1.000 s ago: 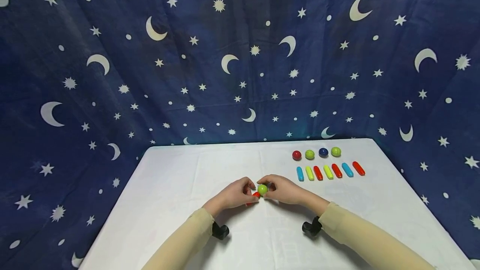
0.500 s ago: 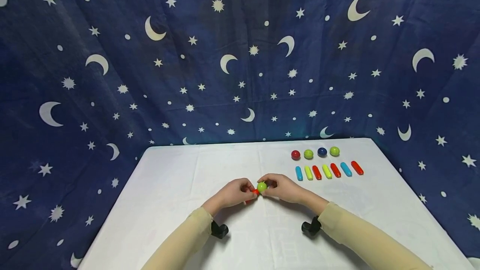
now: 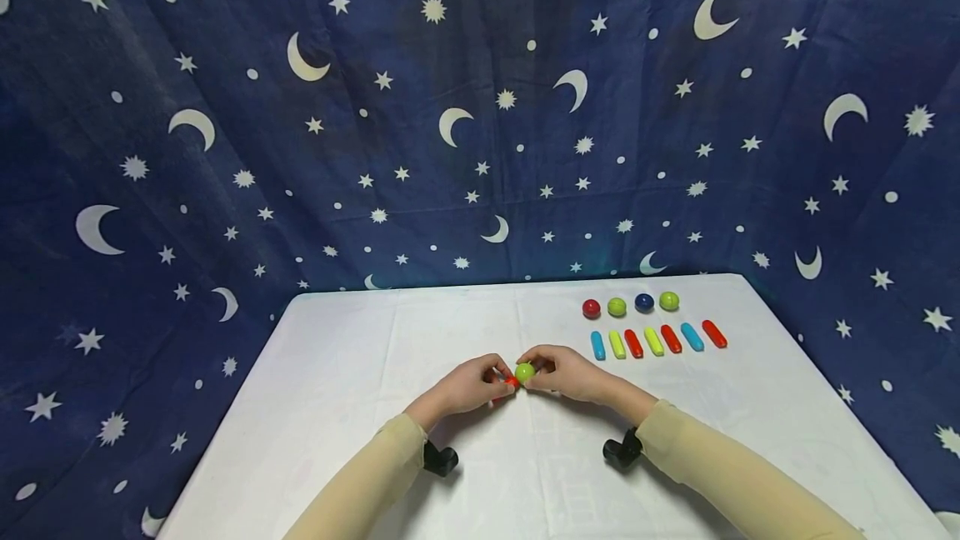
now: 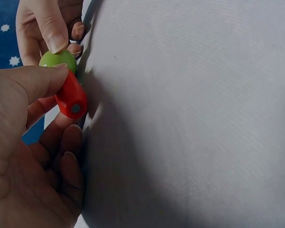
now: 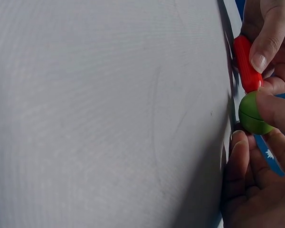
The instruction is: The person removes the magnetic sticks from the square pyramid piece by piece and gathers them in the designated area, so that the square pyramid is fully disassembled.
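My left hand (image 3: 463, 384) pinches a short red rod (image 4: 71, 97) between thumb and fingers. A grey round spot, perhaps a magnet, shows on the rod's near end in the left wrist view. Facing it, my right hand (image 3: 572, 374) holds a small green ball (image 3: 524, 372) by thumb and fingertips. In the right wrist view the ball (image 5: 251, 114) has a thin dark seam and meets the rod's other end. Both pieces are close above the white table (image 3: 360, 348), near its middle. Fingers partly cover the rod and the ball.
At the back right lies a row of balls: red (image 3: 591, 308), green (image 3: 617, 307), dark blue (image 3: 644, 302) and another green. In front of them is a row of several blue, yellow and red rods (image 3: 671, 339). A dark blue star-patterned curtain (image 3: 420, 148) hangs behind the table.
The rod and ball have shifted very slightly up in the head view, with both hands keeping their grips. The rows of balls and rods look unmoved.
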Demonstrator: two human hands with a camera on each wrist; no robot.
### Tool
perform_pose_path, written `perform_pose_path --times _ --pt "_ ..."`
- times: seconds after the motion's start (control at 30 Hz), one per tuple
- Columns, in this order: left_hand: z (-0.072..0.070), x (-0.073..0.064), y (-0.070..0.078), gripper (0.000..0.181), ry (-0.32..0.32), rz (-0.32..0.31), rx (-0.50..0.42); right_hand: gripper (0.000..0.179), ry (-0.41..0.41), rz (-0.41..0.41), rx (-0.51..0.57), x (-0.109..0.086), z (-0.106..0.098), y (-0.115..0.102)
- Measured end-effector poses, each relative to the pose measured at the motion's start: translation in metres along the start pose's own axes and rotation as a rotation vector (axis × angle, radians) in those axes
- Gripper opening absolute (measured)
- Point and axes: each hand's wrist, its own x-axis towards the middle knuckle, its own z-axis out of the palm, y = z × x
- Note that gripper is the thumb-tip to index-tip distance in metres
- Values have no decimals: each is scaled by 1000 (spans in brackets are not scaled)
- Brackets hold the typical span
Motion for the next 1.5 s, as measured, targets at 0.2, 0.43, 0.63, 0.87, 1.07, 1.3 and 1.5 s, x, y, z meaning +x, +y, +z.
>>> perform_pose_path --times 0.2,0.43,0.63,0.87,1.07,1.3,1.5 --pt "-1 -1 2 11 -9 -11 14 32 -6 3 -9 0 0 -1" --pt "-1 -3 5 12 -10 -7 28 30 -11 16 -14 1 0 0" --pt "-1 -2 5 8 -12 0 66 28 -24 35 42 2 -2 3" --pt "0 0 3 12 -2 -16 120 29 -13 52 103 1 -3 4" --pt "0 0 1 13 7 -21 126 38 21 11 111 -7 -14 2" --pt "0 -1 -2 13 12 -19 120 47 236 -22 -12 -28 -71 0" --pt "-2 -2 -2 13 5 -10 118 61 473 124 -37 -53 -137 20"
